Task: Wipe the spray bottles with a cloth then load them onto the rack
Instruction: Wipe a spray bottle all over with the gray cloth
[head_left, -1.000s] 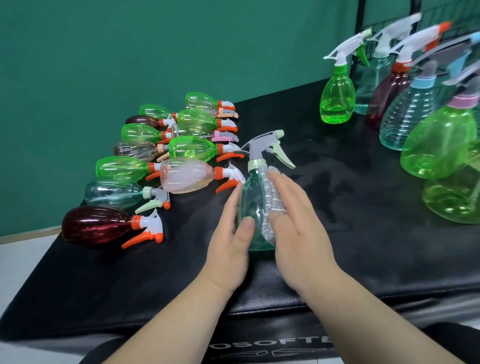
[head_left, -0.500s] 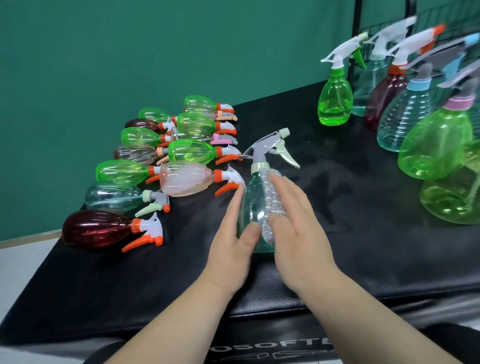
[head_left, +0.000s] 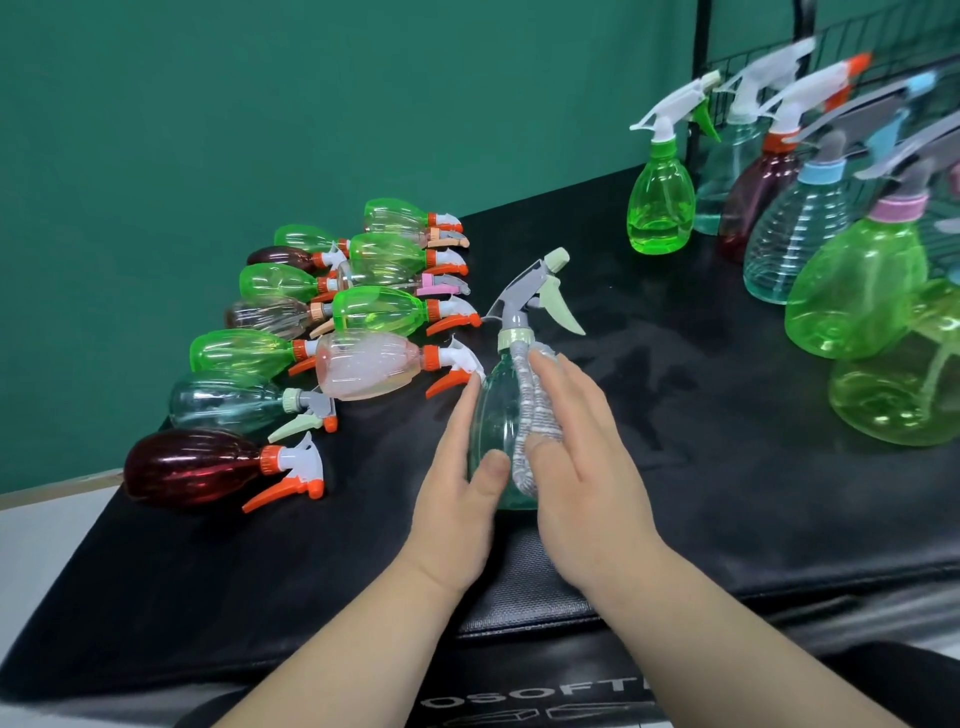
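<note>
currently the task is partway through. the left hand (head_left: 457, 499) grips the teal bottle (head_left: 491, 415) with fingers along its far side and the thumb on its near face. the bottle stands upright between both hands on the black mat (head_left: 727, 493). the right hand (head_left: 587, 467) lies flat with fingers nearly straight and presses the cloth (head_left: 532, 410) against the bottle's side, so wiping of this bottle appears to be in progress.

a group of lying bottles (head_left: 374, 312), beyond and outboard of the left hand, appears still to need wiping. the upright bottles (head_left: 660, 208), well beyond and outboard of the right hand, stand by the rack (head_left: 700, 41). whether they hang from it cannot be told.

compared with half a second ago, both hands keep the same hold. the spray head is tipped slightly more upward, and the right fingertips sit a little lower below the collar.
</note>
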